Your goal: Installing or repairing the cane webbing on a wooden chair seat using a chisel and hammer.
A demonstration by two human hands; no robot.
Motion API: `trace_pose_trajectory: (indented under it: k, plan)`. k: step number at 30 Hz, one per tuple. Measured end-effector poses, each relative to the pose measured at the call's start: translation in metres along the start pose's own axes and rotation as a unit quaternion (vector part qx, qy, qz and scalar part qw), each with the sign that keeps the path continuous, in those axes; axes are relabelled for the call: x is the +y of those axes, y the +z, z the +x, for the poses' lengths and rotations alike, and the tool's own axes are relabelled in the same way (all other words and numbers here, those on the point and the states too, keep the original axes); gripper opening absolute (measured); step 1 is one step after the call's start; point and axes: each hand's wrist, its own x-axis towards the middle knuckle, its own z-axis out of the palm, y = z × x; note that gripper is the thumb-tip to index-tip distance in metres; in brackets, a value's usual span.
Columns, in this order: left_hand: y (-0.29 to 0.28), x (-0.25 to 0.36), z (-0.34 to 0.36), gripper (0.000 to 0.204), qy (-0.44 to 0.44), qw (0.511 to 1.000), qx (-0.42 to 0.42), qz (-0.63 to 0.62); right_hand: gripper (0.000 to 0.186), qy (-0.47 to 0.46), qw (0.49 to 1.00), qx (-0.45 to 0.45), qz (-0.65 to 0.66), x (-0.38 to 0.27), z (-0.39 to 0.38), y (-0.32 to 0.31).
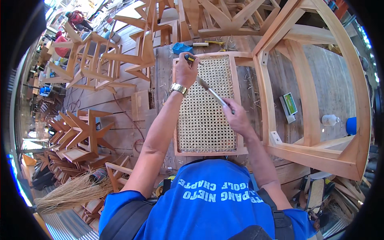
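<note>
A rectangular wooden frame (239, 89) filled with woven cane webbing (206, 120) lies flat before me. At its far left corner, my left hand (186, 73), with a metal watch on the wrist, is closed round a black-and-yellow tool handle (189, 58). That tool's lower end is hidden, so its kind cannot be told. My right hand (237, 116) grips a hammer (216, 96) by its handle, over the panel's right side. The hammer's slightly blurred head points up and left, toward my left hand, apart from it.
Joined to the panel, a large wooden chair frame (316, 154) rises on the right. A blue cloth-like bundle (182, 48) lies beyond the panel. On the right sit a green-and-white box (289, 105), a clear bottle (330, 120) and a blue container (351, 126). Chair frames (86, 138) crowd the left.
</note>
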Motion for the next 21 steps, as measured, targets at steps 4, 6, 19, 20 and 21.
trace_pose_trajectory:
  k: [4, 6, 19, 20, 21]
  plan:
    - [0.002, -0.002, 0.003, 0.029, 0.027, 0.998, -0.001, 0.058, 0.032, -0.019, 0.999, -0.005, -0.031, 0.005, 0.023, 0.022]
    - [0.004, -0.008, 0.008, 0.028, 0.071, 0.995, 0.019, 0.068, 0.033, 0.014, 0.998, -0.012, -0.053, -0.002, 0.028, 0.025]
    - [0.003, -0.014, 0.011, 0.031, 0.052, 0.994, 0.02, 0.095, 0.035, 0.023, 0.997, -0.021, -0.075, 0.003, 0.032, 0.004]
    - [0.0, -0.014, 0.007, 0.031, 0.038, 0.994, 0.032, 0.095, 0.034, 0.025, 0.997, 0.004, -0.069, 0.003, 0.022, -0.005]
    - [-0.005, -0.014, 0.004, 0.032, 0.025, 0.996, 0.035, 0.084, 0.035, 0.04, 0.998, 0.032, -0.03, 0.007, 0.009, -0.015]
